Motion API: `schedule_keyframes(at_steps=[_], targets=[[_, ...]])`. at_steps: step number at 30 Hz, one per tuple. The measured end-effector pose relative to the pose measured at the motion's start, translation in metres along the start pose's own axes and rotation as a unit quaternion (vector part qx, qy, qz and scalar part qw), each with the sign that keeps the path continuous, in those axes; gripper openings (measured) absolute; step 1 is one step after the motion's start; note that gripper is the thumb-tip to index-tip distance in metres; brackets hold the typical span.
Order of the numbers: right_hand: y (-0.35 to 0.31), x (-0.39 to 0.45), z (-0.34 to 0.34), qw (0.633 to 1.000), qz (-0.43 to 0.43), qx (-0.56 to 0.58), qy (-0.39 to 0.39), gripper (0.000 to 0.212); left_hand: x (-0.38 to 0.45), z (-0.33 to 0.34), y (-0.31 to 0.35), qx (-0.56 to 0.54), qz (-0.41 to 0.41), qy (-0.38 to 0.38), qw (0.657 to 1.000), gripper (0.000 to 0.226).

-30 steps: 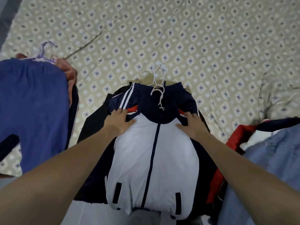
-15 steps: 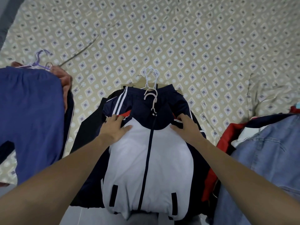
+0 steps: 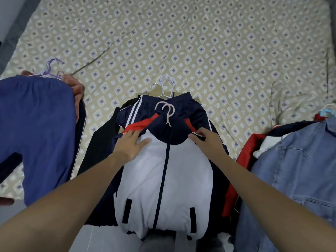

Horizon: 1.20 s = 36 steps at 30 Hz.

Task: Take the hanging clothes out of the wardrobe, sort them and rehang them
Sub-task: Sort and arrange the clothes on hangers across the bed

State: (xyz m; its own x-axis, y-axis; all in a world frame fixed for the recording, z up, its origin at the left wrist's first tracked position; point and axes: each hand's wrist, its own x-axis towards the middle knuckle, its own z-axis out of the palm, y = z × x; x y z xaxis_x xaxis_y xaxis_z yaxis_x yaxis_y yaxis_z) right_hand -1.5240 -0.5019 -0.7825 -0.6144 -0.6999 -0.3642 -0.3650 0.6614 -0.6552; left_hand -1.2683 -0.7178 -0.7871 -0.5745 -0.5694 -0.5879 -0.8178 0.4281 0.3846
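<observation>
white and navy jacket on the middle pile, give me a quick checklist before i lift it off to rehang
1. Left hand on the jacket: ok, fingers flat on the left shoulder.
2. Right hand gripping: ok, it pinches the right shoulder seam.
3. Jacket zipped and flat: ok, the front lies smooth.
4. Hanger inside the jacket: cannot tell; the white hanger hooks show only above the navy track pants.
5. Nothing resting on the jacket: ok, the drawstring lies on the pants.
6. Neighbouring piles apart: ok, the blue garment and denim jacket lie clear.

home bedroom, patterned bedspread (image 3: 218,51), clothes on hangers (image 3: 168,88)
</observation>
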Motion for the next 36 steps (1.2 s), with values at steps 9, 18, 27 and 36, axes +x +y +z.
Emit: schedule_keyframes(at_steps=[9, 18, 27, 36], targets=[[-0.05, -0.096, -0.083, 0.998, -0.017, 0.052, 0.019, 0.051, -0.12, -0.046, 0.042, -0.045, 0.042, 0.153, 0.986, 0.075], [-0.043, -0.266, -0.182, 0.994, -0.068, 0.032, 0.079, 0.053, -0.31, -0.032, 0.13, -0.021, 0.1, 0.27, 0.957, 0.074], [0.002, -0.424, -0.289, 0.984, -0.089, 0.021, 0.153, 0.058, -0.462, 0.013, 0.253, -0.002, 0.154, 0.326, 0.933, 0.073], [0.056, -0.524, -0.363, 0.97, -0.078, 0.015, 0.231, 0.061, -0.529, 0.047, 0.335, 0.022, 0.199, 0.32, 0.926, 0.073]])
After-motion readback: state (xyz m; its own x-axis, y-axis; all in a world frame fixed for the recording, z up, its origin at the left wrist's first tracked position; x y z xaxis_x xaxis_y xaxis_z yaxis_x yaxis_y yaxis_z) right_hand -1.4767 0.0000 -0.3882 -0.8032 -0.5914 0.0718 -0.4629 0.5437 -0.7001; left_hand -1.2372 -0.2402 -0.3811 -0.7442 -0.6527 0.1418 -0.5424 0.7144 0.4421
